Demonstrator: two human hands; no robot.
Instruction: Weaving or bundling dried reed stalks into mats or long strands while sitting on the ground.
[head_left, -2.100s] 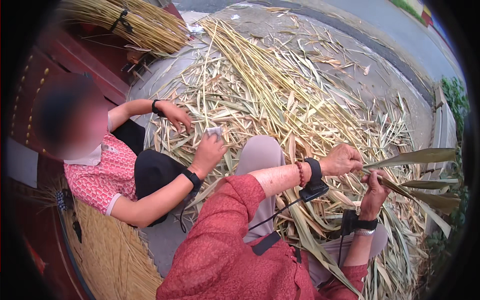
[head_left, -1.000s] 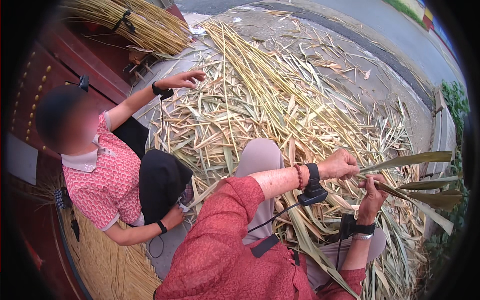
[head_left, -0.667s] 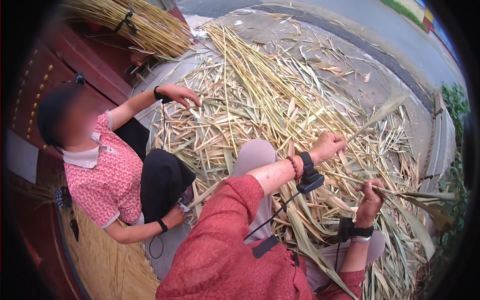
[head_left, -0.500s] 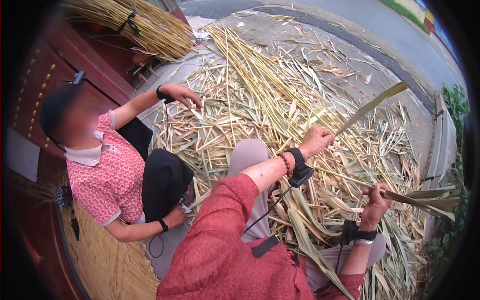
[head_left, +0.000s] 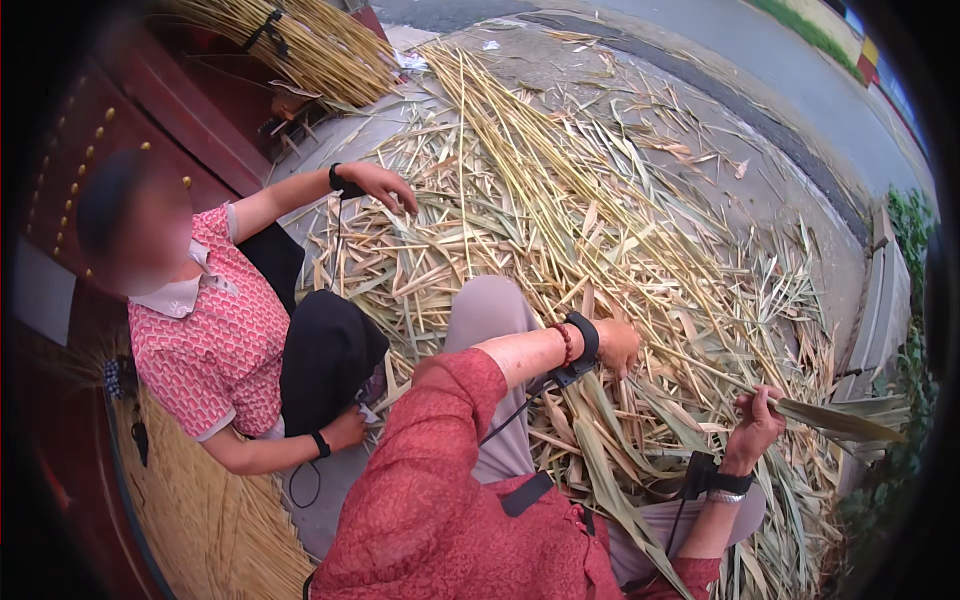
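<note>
Your right hand (head_left: 757, 430) has its fingers closed around a leafy reed stalk (head_left: 835, 418), whose leaves point away to their right. Your left hand (head_left: 620, 345) is curled downward; if its fingers hold something, I cannot tell. Loose leaves (head_left: 650, 430) lie beneath, yellow stalks (head_left: 535, 175) farther ahead, and a co-worker (head_left: 215, 335) sits to the left.

Over the pile (head_left: 430, 225), the left hand (head_left: 618, 347) hides its own fingertips, so any hold is unclear; the right hand (head_left: 758, 415) covers part of a stalk (head_left: 715, 372). Left of the pile, the co-worker's (head_left: 215, 340) face is blurred. Above it, the top edge cuts off a bundle (head_left: 325, 62).
</note>
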